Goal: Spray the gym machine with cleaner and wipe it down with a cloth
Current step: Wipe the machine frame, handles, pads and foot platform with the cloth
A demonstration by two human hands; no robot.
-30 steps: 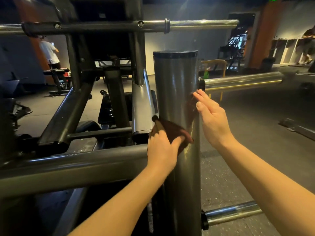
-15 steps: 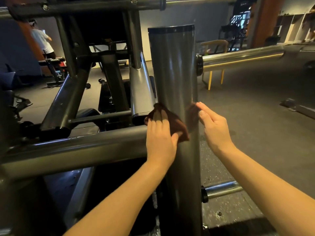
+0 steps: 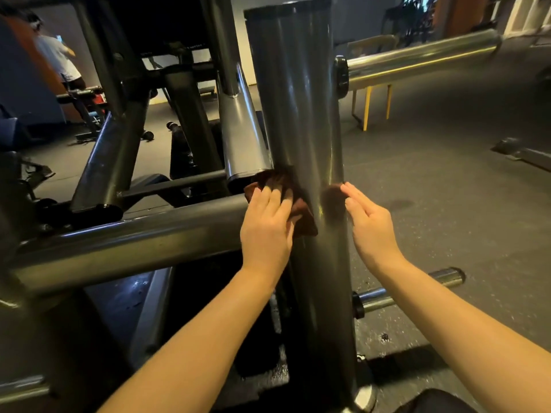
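- Background at far left: a person [image 3: 56, 58] stands well away from the machine, blurred.
- Low on the left, a thick horizontal tube [image 3: 134, 242] of the gym machine runs rightward and meets the upright post [image 3: 298, 99].
- Just right of that joint is the left grip [image 3: 267, 231]. It is released rather than clenched, with flat fingers pressing a brown cloth [image 3: 305, 217] onto the post's left-front face.
- The cloth sits between palm and metal at about mid-height. One corner shows past the thumb and bunched folds show above the fingertips.
- The post is what the next stroke turns on, since its long axis is vertical. Bare shiny length lies above and below the cloth, so wiping probably means sliding along that axis, up or down, and not across.
- The right grip [image 3: 371, 231] is on the opposite side. Its fingers are straight and loose and hold nothing, and the fingertips touch the post's right edge. It looks like steadying only — the left grip does the wiping.
- Further right, a chrome bar [image 3: 417, 59] juts out from the post near its top and a short peg [image 3: 411, 290] lower down. Either could get in the way of a long stroke on that side.
- No spray bottle is in view, so I judge the wiping stage is under way.
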